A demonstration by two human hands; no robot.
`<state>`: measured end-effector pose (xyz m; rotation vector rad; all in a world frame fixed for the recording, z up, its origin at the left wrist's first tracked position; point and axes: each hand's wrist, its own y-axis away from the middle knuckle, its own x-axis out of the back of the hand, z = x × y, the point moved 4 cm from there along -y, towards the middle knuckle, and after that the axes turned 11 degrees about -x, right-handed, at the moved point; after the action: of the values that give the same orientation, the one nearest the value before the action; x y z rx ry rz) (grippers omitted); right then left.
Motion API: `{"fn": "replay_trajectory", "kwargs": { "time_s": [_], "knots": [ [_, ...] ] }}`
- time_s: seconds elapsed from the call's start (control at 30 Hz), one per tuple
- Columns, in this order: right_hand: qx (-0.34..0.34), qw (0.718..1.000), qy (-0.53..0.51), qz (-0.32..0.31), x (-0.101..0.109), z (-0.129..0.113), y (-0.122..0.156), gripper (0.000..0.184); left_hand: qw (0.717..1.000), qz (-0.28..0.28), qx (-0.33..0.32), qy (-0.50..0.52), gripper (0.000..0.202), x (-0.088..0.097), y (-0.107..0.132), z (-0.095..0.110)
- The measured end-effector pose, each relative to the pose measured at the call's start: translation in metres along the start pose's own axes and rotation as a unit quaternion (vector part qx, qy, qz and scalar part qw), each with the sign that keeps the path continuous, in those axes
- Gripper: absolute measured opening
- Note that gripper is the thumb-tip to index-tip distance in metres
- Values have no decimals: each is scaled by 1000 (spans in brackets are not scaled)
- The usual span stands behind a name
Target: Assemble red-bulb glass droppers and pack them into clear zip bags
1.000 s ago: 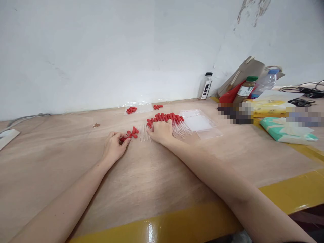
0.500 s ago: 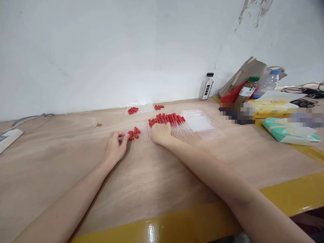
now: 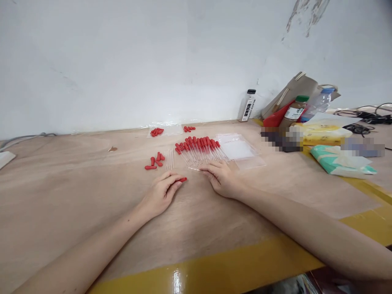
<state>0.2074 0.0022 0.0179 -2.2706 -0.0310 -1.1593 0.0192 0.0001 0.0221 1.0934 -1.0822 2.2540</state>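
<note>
My left hand (image 3: 161,192) rests on the wooden table with its fingers pinched on a red rubber cap (image 3: 183,179). A little to the right, my right hand (image 3: 222,178) has its fingers closed on a thin clear tube (image 3: 197,167) that points left towards the cap. Just beyond both hands lies a row of clear droppers with red caps (image 3: 199,148). Several loose red caps (image 3: 155,161) and a few bare clear tubes (image 3: 169,159) lie to the left of that row.
Clear plastic bags (image 3: 241,150) lie right of the droppers. A bag with more red caps (image 3: 159,131) sits by the wall. Bottles (image 3: 248,105), a paper bag (image 3: 294,92), tissue packs (image 3: 337,162) and cables (image 3: 367,118) crowd the right. Yellow tape (image 3: 214,269) edges the table.
Both hands have drawn back towards me from the droppers and loose caps. My left hand now carries one red cap and my right hand a clear tube. The camera has shifted slightly.
</note>
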Motion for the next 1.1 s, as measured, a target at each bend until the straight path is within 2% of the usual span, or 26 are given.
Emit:
{"fn": "replay_trajectory", "kwargs": {
  "time_s": [0.27,0.53,0.73,0.87,0.97,1.1],
  "knots": [
    [21,1000,-1,-9,-3,-8,3,23,999,14,28,41,22,1,2,-2],
    [58,997,29,-39,-5,-12,5,26,998,17,51,19,21,-1,5,-6],
    [64,996,19,-56,-6,-10,2,22,999,34,19,7,20,0,6,-3],
    [63,995,27,-70,-6,-9,1,21,999,18,-33,0,19,1,4,5],
    [62,995,41,-61,-5,-10,2,22,998,18,-61,-5,17,2,3,9],
    [70,994,71,-49,-7,-13,4,22,998,21,-65,-17,17,1,3,9]
  ]
}}
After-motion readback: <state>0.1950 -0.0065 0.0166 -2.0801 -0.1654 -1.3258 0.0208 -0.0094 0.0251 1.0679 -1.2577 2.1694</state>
